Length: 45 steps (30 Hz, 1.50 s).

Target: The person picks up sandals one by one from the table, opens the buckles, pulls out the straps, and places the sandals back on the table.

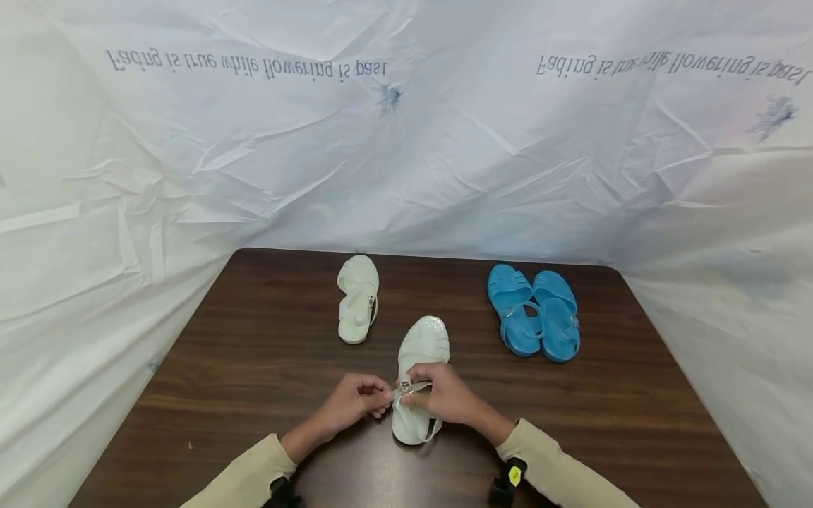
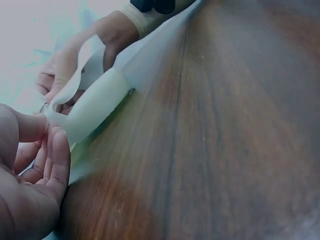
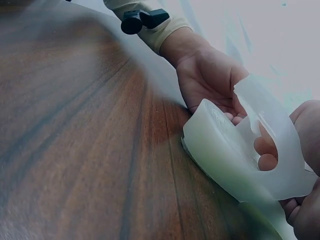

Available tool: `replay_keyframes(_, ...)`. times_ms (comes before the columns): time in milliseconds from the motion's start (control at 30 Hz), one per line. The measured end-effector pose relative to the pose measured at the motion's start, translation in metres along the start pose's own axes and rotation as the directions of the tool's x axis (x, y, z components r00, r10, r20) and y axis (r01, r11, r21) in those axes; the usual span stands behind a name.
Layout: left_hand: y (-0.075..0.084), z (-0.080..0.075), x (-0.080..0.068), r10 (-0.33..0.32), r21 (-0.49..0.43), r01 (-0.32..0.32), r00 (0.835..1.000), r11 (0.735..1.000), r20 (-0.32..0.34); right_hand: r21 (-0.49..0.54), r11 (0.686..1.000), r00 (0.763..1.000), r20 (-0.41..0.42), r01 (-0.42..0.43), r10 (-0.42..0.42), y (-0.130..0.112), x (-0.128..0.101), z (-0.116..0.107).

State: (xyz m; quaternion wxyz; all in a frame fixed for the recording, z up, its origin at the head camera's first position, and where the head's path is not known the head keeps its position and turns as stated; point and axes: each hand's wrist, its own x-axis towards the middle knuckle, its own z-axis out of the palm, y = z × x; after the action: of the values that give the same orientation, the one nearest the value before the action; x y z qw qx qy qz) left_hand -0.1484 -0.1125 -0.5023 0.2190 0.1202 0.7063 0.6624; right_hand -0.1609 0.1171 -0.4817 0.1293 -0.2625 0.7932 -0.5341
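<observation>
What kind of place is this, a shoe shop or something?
Probably not a shop; it looks like a makeshift recording set. A brown wooden table is screened on three sides by crumpled white sheeting with printed words. On it lie only white sandals and a blue pair.

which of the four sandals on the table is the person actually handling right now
The white sandal nearest the person: both hands pinch its strap. The other white sandal and the blue pair lie untouched farther back.

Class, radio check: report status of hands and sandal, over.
Both hands, left hand and right hand, pinch the strap of the near white sandal. Sandal flat on table. Nothing in the way.
</observation>
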Motion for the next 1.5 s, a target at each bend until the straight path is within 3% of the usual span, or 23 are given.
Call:
replay_keyframes(267, 0.0, 0.004, 0.006, 0.043, 0.017, -0.043, 0.999, 0.999, -0.006, -0.018, 1.0, 1.0, 0.015, -0.003, 0.004, 0.005, 0.002, -0.003)
replay_keyframes(567, -0.001, 0.004, 0.001, 0.001, -0.03, -0.001, 1.0, 1.0, -0.016, -0.028, 1.0, 1.0, 0.021, 0.007, -0.006, 0.007, 0.002, 0.003)
replay_keyframes(767, -0.003, -0.002, -0.006, -0.018, -0.099, 0.022, 0.999, 0.995, 0.04, 0.021, 1.0, 1.0, 0.024, -0.019, 0.019, 0.006, 0.001, 0.003)
replay_keyframes(1033, 0.001, 0.001, -0.005, -0.05, -0.048, 0.051, 0.999, 0.998, 0.019, -0.019, 1.0, 1.0, 0.015, -0.022, 0.022, 0.003, 0.002, 0.005)
replay_keyframes(1233, 0.005, 0.004, -0.002, -0.076, -0.082, 0.076, 0.997, 0.994, 0.014, -0.04, 0.999, 1.0, 0.027, -0.001, 0.002, 0.004, 0.002, 0.001)
replay_keyframes(1500, 0.007, 0.002, 0.001, -0.045, -0.025, 0.046, 0.999, 0.999, 0.024, 0.031, 0.999, 1.0, 0.019, -0.016, 0.015, 0.007, -0.001, 0.002)
